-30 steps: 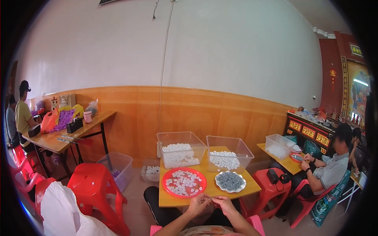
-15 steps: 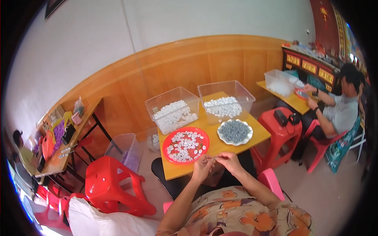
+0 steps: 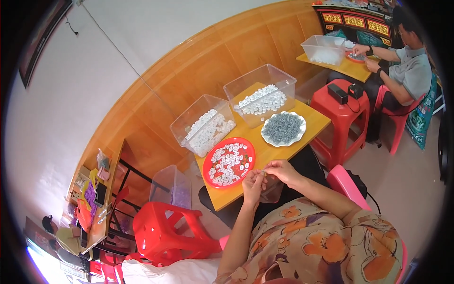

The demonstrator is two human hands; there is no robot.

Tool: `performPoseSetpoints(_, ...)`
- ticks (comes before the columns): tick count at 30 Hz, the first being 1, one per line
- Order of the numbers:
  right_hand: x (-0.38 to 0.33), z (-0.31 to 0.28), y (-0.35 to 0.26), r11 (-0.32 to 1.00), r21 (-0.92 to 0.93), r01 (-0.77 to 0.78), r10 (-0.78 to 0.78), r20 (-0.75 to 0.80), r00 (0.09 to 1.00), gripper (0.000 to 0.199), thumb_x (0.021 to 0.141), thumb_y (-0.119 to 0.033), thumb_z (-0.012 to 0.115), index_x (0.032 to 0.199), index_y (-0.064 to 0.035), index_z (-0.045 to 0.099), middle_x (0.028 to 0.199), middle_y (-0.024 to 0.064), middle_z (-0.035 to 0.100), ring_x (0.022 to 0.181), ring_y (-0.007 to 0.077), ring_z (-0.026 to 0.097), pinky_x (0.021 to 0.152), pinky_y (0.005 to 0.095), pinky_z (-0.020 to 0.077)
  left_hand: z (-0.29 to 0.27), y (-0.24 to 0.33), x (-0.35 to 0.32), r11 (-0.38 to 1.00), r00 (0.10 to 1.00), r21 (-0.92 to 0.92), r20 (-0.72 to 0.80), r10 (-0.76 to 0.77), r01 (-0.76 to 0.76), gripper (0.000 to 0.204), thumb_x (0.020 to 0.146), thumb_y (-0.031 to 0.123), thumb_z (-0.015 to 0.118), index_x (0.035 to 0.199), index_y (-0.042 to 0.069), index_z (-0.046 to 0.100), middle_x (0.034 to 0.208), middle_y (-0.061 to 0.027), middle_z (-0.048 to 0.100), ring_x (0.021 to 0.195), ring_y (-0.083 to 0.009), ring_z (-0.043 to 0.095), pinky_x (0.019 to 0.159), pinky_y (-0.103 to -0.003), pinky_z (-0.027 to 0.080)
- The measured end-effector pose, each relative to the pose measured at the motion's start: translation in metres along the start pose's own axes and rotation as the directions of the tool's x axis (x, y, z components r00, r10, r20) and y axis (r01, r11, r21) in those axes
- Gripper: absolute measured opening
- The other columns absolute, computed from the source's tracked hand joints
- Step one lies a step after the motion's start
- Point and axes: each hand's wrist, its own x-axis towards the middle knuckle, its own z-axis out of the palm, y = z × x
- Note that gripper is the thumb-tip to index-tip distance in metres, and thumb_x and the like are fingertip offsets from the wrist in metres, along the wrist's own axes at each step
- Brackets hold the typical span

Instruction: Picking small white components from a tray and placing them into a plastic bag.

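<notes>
My left hand [image 3: 254, 185] and my right hand [image 3: 282, 171] meet over the table's near edge, fingertips pinched together. Whatever small piece they hold is too tiny to make out. Just beyond my left hand lies a round red tray [image 3: 206, 166] with many small white oval pieces [image 3: 230, 158] spread on it. A white scalloped plate [image 3: 283, 142] heaped with small grey pieces [image 3: 283, 128] sits farther right, beyond my right hand. Behind these, two clear plastic bins [image 3: 226, 105] [image 3: 289, 78] hold piles of small white pieces.
My wooden table [image 3: 309, 124] stands by a panelled wall. A red stool [image 3: 158, 232] is at left, another red stool [image 3: 338, 113] with black devices at right. A co-worker [image 3: 409, 66] sits at a far-right table [image 3: 354, 71]. A cluttered table [image 3: 109, 199] stands far left.
The whole view has tilted and shifted, so the table appears turned and higher. My hands stay pinched together at the table's near edge.
</notes>
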Motion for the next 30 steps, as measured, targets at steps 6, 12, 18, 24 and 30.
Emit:
performPoseSetpoints(6,0.001,-0.007,-0.006,0.964,0.176,-0.199,0.190,0.067,0.980,0.016,0.100,-0.021,0.070,0.096,-0.0063,0.075,0.079,-0.0013,0.067,0.065,0.0076,0.059,0.057,0.0232,0.0413,0.009,-0.003,0.001,0.984,0.993,0.145,-0.031,0.113,-0.107,0.015,0.107,0.012,0.067,0.115,0.000,0.063,0.081,-0.0038,0.068,0.060,-0.0067,0.056,0.055,-0.021,0.044)
performPoseSetpoints(12,0.007,-0.007,0.003,0.997,0.080,-0.012,0.009,0.036,0.999,0.016,0.098,-0.018,0.073,0.093,-0.0022,0.074,0.080,0.0003,0.069,0.067,0.0105,0.063,0.060,0.0256,0.0472,0.010,-0.002,0.005,1.000,0.999,0.009,-0.043,0.030,-0.030,0.013,0.107,0.013,0.067,0.114,0.002,0.064,0.080,-0.0030,0.068,0.060,-0.0067,0.056,0.054,-0.021,0.043)
performPoseSetpoints(18,-0.010,-0.005,-0.020,0.808,-0.436,0.397,-0.419,0.048,0.907,0.017,0.099,-0.014,0.072,0.098,0.0027,0.072,0.084,0.0044,0.072,0.078,0.0119,0.069,0.072,0.0283,0.0551,0.003,-0.001,0.007,0.954,0.984,-0.239,0.022,-0.178,0.178,0.010,0.107,0.017,0.066,0.106,0.006,0.067,0.077,-0.0010,0.064,0.058,-0.0075,0.053,0.054,-0.022,0.041)
performPoseSetpoints(24,0.001,-0.009,0.004,0.933,-0.260,0.248,-0.260,-0.014,0.965,0.018,0.098,-0.014,0.071,0.099,0.0034,0.072,0.084,0.0043,0.071,0.076,0.0093,0.066,0.070,0.0292,0.0539,0.009,-0.002,0.005,0.986,0.994,-0.128,0.019,-0.110,0.111,0.010,0.107,0.014,0.066,0.108,0.004,0.066,0.076,-0.0009,0.064,0.058,-0.0073,0.053,0.054,-0.022,0.041)
performPoseSetpoints(30,0.012,-0.010,0.020,0.875,-0.365,0.318,-0.319,0.059,0.946,0.017,0.098,-0.014,0.071,0.100,0.0026,0.074,0.081,0.0058,0.072,0.073,0.0095,0.065,0.068,0.0300,0.0526,-0.005,-0.014,0.009,0.984,0.996,0.173,-0.069,0.057,-0.045,0.011,0.105,0.013,0.067,0.110,0.003,0.068,0.078,-0.0003,0.067,0.061,-0.0063,0.057,0.054,-0.021,0.042)
